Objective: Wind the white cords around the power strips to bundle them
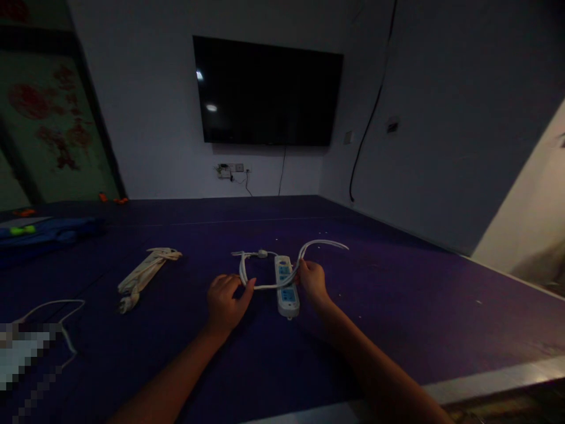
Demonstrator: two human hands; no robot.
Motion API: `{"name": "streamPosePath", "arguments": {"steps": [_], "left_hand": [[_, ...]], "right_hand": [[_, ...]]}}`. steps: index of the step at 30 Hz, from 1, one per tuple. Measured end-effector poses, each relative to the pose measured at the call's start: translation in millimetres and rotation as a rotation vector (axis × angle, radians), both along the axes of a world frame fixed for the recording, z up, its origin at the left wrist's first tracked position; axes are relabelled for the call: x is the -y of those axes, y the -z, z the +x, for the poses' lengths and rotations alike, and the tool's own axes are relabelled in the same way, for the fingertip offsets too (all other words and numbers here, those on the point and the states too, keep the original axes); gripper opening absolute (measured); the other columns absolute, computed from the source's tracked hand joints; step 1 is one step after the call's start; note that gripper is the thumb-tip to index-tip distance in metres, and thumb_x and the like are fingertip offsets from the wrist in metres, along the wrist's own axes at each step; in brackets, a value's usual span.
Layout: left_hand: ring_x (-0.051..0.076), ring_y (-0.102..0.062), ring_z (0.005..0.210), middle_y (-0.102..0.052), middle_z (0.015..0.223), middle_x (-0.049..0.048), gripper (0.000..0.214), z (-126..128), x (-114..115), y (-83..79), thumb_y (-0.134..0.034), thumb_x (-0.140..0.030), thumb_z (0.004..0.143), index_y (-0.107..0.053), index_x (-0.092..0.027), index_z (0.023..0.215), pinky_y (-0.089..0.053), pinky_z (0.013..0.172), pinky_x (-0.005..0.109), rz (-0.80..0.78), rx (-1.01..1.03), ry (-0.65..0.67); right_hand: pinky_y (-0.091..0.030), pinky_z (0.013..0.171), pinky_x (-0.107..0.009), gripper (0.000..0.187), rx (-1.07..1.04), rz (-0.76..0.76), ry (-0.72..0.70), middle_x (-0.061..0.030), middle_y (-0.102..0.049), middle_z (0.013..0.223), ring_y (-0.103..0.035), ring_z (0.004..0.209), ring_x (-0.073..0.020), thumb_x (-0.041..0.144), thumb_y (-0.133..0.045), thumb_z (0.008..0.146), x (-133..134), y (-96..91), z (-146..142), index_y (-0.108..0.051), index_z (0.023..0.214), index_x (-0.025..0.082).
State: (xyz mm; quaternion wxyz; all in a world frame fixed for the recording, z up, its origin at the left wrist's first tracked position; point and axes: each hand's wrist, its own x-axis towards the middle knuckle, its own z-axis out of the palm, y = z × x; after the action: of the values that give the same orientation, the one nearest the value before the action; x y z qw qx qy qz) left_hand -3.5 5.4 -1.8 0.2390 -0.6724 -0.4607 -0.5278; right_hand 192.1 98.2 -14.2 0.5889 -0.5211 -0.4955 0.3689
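Observation:
A white power strip (288,302) with blue socket faces lies on the purple surface in front of me. Its white cord (267,287) runs in loose, doubled strands across the strip, between my two hands. My left hand (227,300) is closed on the cord to the left of the strip. On the other side, my right hand (311,280) pinches the strands close to the strip's edge, and a curved length sticks out beyond it to the upper right. The white plug (262,254) rests behind the strip, to its left.
To the left lies another bundled white power strip (145,275) with its cord wrapped around it. Farther left are a thin white cable (66,301) and blue cloth (66,229). A television (269,91) hangs on the wall, and a black cable (375,109) dangles at the right.

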Motion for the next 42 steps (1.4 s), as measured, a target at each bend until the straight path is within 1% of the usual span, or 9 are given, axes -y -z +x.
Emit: {"name": "streamPosePath", "arguments": {"steps": [7,14,18,22,28,31,36,39,42], "left_hand": [[0.015,-0.058,0.062,-0.064,0.064,0.0017,0.037,0.1,-4.2,2.3,-0.051,-0.051,0.080,-0.061,-0.018,0.065,-0.044,0.065,0.027,-0.299,0.337,0.042],[0.016,-0.060,0.063,-0.067,0.069,0.0034,0.041,-3.8,-13.3,4.8,-0.051,-0.055,0.078,-0.066,-0.016,0.074,-0.044,0.062,0.027,-0.452,0.513,0.092],[0.019,-0.062,0.077,-0.069,0.081,0.0055,0.036,-5.6,-15.8,7.0,-0.051,-0.051,0.081,-0.065,-0.017,0.083,-0.046,0.072,0.032,-0.371,0.364,0.085],[0.021,-0.060,0.077,-0.066,0.079,0.0059,0.032,-6.1,-13.6,4.4,-0.050,-0.047,0.083,-0.062,-0.018,0.079,-0.046,0.072,0.036,-0.265,0.142,-0.054],[0.026,-0.057,0.096,-0.065,0.096,0.0106,0.028,-5.5,-10.9,0.8,-0.051,-0.041,0.083,-0.061,-0.016,0.091,-0.046,0.081,0.042,-0.189,-0.103,-0.175],[0.028,-0.051,0.111,-0.062,0.112,0.0144,0.035,-4.1,-10.7,2.4,-0.051,-0.037,0.084,-0.057,-0.013,0.108,-0.043,0.091,0.045,-0.103,-0.176,-0.139],[0.028,-0.045,0.121,-0.057,0.122,0.0162,0.045,-0.6,-8.2,3.5,-0.048,-0.033,0.085,-0.048,-0.011,0.124,-0.042,0.094,0.046,-0.060,-0.266,-0.050],[0.028,-0.044,0.122,-0.056,0.124,0.0152,0.046,0.7,-6.5,2.4,-0.047,-0.031,0.085,-0.045,-0.013,0.128,-0.043,0.094,0.046,-0.066,-0.273,0.001],[0.027,-0.047,0.120,-0.058,0.121,0.0150,0.044,0.3,-5.2,0.9,-0.047,-0.029,0.085,-0.047,-0.013,0.125,-0.043,0.093,0.046,-0.070,-0.273,0.014]], "right_hand": [[-0.035,0.038,-0.020,0.028,-0.059,0.024,-0.029,0.0025,-0.048,0.042,-0.045,0.036,-0.0104,0.032,-0.043,0.082,-3.1,4.2,-1.8,-0.055,0.061,0.016],[-0.034,0.038,-0.020,0.033,-0.025,0.035,-0.038,0.0019,-0.047,0.040,-0.043,0.035,-0.0095,0.033,-0.045,0.081,-7.1,8.2,-1.3,-0.050,0.052,0.017],[-0.033,0.037,-0.021,0.033,0.023,-0.001,-0.028,0.0008,-0.048,0.040,-0.043,0.034,-0.0100,0.032,-0.047,0.079,-13.4,10.6,6.4,-0.051,0.050,0.017],[-0.031,0.037,-0.022,0.029,0.137,0.003,0.061,-0.0015,-0.052,0.042,-0.045,0.036,-0.0112,0.032,-0.054,0.075,-21.8,12.3,21.4,-0.059,0.053,0.014],[-0.044,0.061,-0.026,0.026,0.549,0.226,0.278,-0.0104,-0.069,0.075,-0.062,0.069,-0.0198,0.034,-0.053,0.080,-15.4,-1.3,27.8,-0.068,0.077,0.013],[-0.045,0.071,-0.031,0.032,0.762,0.411,0.160,-0.0097,-0.069,0.083,-0.062,0.078,-0.0216,0.041,-0.048,0.085,0.9,-11.2,15.2,-0.068,0.084,0.016],[-0.044,0.083,-0.034,0.040,0.926,0.807,-0.283,-0.0108,-0.067,0.099,-0.059,0.095,-0.0231,0.050,-0.047,0.085,28.7,-18.6,-7.6,-0.065,0.102,0.018],[-0.045,0.080,-0.035,0.050,0.955,0.880,-0.412,-0.0112,-0.067,0.096,-0.059,0.091,-0.0241,0.059,-0.053,0.078,36.8,-18.9,-14.5,-0.063,0.104,0.018],[-0.045,0.074,-0.033,0.040,1.004,0.813,-0.394,-0.0107,-0.067,0.089,-0.060,0.082,-0.0227,0.054,-0.048,0.084,38.8,-16.6,-17.3,-0.065,0.094,0.019]]}}
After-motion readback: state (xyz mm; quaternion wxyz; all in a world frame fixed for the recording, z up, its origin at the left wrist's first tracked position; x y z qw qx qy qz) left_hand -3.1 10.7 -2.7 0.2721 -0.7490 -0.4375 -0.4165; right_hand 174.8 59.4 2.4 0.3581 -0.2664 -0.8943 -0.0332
